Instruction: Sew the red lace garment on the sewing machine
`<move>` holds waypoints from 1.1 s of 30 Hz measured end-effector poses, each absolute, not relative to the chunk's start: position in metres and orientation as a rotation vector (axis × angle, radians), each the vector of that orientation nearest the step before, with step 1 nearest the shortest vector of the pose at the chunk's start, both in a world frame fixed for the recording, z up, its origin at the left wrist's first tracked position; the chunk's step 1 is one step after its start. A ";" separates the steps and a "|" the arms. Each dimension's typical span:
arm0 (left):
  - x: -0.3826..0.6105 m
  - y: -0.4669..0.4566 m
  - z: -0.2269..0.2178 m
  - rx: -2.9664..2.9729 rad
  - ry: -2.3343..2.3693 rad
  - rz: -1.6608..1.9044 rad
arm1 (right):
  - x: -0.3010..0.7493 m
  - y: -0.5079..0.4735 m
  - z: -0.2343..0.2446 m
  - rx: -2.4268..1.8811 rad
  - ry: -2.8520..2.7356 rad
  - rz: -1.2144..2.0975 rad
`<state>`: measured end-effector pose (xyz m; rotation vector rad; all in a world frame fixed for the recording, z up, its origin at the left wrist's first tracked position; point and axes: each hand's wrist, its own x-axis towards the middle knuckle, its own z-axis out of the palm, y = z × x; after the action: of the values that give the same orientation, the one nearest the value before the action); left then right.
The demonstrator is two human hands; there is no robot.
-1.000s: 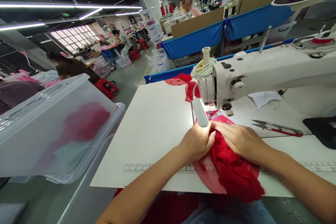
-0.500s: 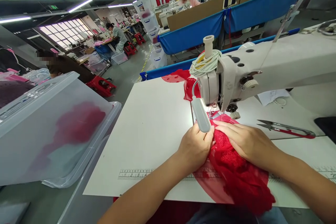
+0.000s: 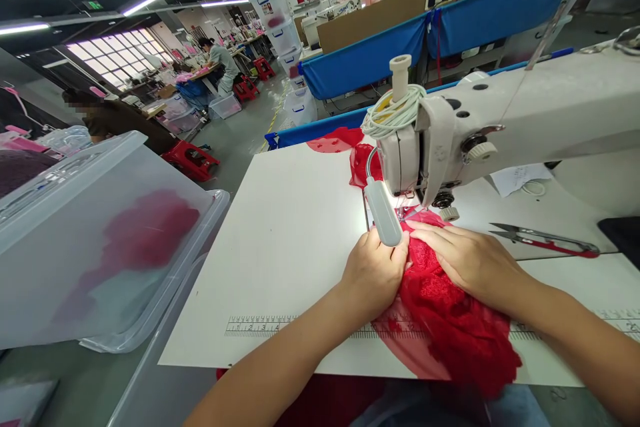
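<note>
A piece of red lace fabric (image 3: 445, 320) lies on the white sewing table (image 3: 290, 240) and hangs over its near edge. My left hand (image 3: 375, 273) is curled on the fabric's left edge, just below the machine's small lamp (image 3: 383, 211). My right hand (image 3: 465, 260) rests flat on top of the fabric with its fingers stretched toward the needle of the white sewing machine (image 3: 500, 127). More red fabric (image 3: 350, 153) trails behind the machine head.
Red-handled thread snips (image 3: 545, 239) lie on the table to the right. A translucent plastic bin (image 3: 95, 240) with red cloth inside stands at the left. A ruler strip (image 3: 260, 325) runs along the table's front. Other people sit at stations in the background.
The view has shifted slightly, lowering and moving left. Both hands stay on the red fabric near the needle, the left one edging a little closer to the lamp.
</note>
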<state>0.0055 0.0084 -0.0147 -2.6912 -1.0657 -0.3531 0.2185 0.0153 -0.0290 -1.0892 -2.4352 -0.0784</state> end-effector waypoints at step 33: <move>0.004 0.008 -0.013 -2.576 -1.001 -0.306 | 0.217 0.015 -0.027 -1.175 -2.404 -0.092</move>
<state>0.0042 0.0083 -0.0132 -2.5759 -1.0009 -0.3061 0.2168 0.0152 -0.0268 -1.1749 -2.4043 -0.0919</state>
